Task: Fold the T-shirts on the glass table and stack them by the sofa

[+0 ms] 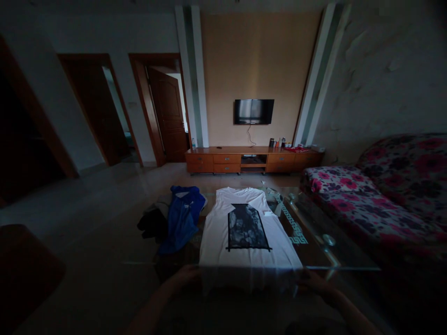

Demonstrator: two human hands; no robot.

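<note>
A white T-shirt (216, 232) with a dark printed picture on its front lies spread on a glass table (349, 266), collar toward the far side. Its sleeves look folded inward, and the lower part hangs over the near table edge. At the shirt's left side edge, my left hand (188, 275) appears closed on the fabric. My right hand (311, 280) grips the opposite side edge in the same way. Both hands are in deep shadow, so single fingers are hard to make out. Left of the shirt is a heap of clothes with a blue garment (185, 214) and a black one (153, 224).
A floral sofa (370, 204) stands close along the right. Beyond the table is a low wooden cabinet (226, 160) with bottles and small items on top, below a wall-mounted television (253, 111). A brown piece of furniture (28, 265) stands at the left.
</note>
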